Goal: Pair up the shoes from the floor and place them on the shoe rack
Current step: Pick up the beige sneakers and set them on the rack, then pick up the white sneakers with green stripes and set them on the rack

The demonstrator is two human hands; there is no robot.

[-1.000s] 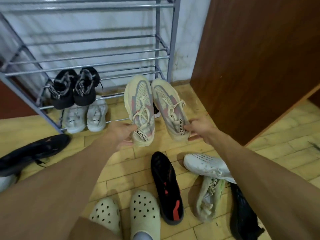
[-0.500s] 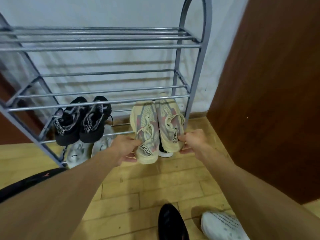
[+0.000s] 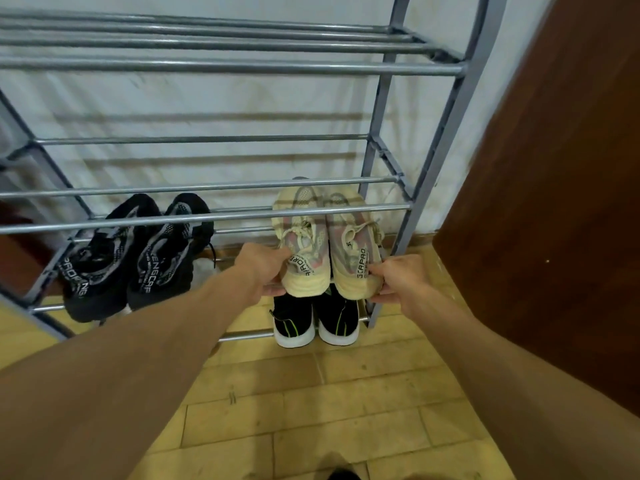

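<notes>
I hold a pair of cream sneakers with pink and grey mesh. My left hand grips the heel of the left cream sneaker. My right hand grips the heel of the right cream sneaker. Both sneakers point toe-first into the right end of the grey metal shoe rack, on its second shelf from the bottom, under a rail. A black and grey pair sits at the left of the same shelf.
A black pair with white soles and green stripes stands on the bottom shelf, right under the cream sneakers. A white shoe peeks out behind the black and grey pair. A brown wooden door stands close on the right. The floor is yellow wood.
Both hands have pushed the cream sneakers forward from above the floor into the rack's lower right shelf. My view has moved closer and tilted up, so the loose floor shoes left the frame.
</notes>
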